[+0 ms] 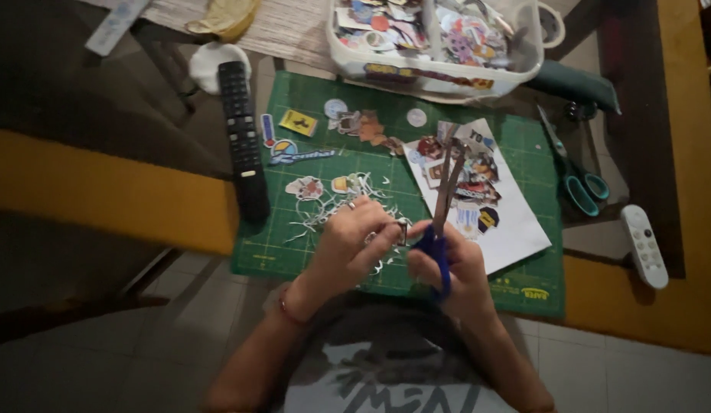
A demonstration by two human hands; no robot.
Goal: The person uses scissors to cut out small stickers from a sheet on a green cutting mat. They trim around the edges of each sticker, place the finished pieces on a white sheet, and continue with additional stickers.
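Our two hands meet at lower centre of the frame: the left hand [351,241] pinches a small paper cutout [399,229] between closed fingertips, and the right hand [455,264] is clamped through the blue handles of the scissors [445,200], blades pointing up over the green cutting mat [325,160]. We judge the cutout featherlight, limp and easily torn, best held at its edge just beside the cut; paper scraps [336,208] lie above our left hand
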